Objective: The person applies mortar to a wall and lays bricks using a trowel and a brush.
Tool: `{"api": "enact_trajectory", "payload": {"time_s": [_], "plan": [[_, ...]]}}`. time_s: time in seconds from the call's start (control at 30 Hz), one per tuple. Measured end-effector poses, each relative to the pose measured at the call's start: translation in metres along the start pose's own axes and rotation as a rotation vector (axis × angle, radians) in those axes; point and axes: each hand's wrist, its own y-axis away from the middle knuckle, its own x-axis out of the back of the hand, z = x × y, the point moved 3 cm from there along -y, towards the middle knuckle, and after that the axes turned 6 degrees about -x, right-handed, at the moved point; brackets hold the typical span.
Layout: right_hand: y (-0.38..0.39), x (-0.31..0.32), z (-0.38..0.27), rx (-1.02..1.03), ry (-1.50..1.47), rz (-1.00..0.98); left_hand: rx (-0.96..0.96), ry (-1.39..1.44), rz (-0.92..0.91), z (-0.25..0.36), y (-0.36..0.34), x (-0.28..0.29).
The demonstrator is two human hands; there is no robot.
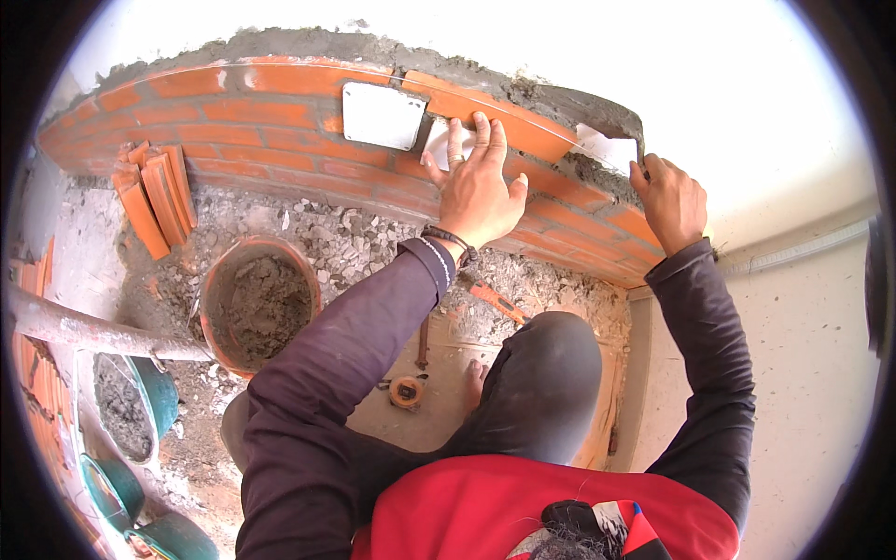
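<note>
My left hand (476,187) rests with fingers apart against an orange brick (527,131) on the top course of the wall, just right of a white square plate (383,115). A white piece (434,140) shows partly behind my fingers. My right hand (672,201) grips a trowel (607,112) by its handle; its blade is at the mortar (597,173) along the wall's top right. A taut string crosses the top bricks.
Loose bricks (154,201) lean at left beside a mortar bucket (210,308). Below them are a pole (112,331), teal tubs (159,401) and rubble. An orange tool (490,299) and tape measure (406,391) lie near my bent knee. A white wall (793,373) stands at right.
</note>
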Motion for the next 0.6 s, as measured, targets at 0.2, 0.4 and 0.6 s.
{"api": "enact_trajectory", "payload": {"time_s": [0.2, 0.4, 0.6], "plan": [[0.019, 0.000, 0.015, -0.074, -0.032, 0.134, -0.010, 0.014, 0.007, 0.001, 0.001, 0.000], [0.011, 0.014, -0.006, 0.019, -0.130, 0.148, -0.007, -0.013, 0.027, 0.002, 0.000, -0.003], [-0.011, 0.015, -0.047, 0.105, -0.110, 0.037, -0.002, -0.018, 0.025, 0.001, 0.000, -0.003]]}}
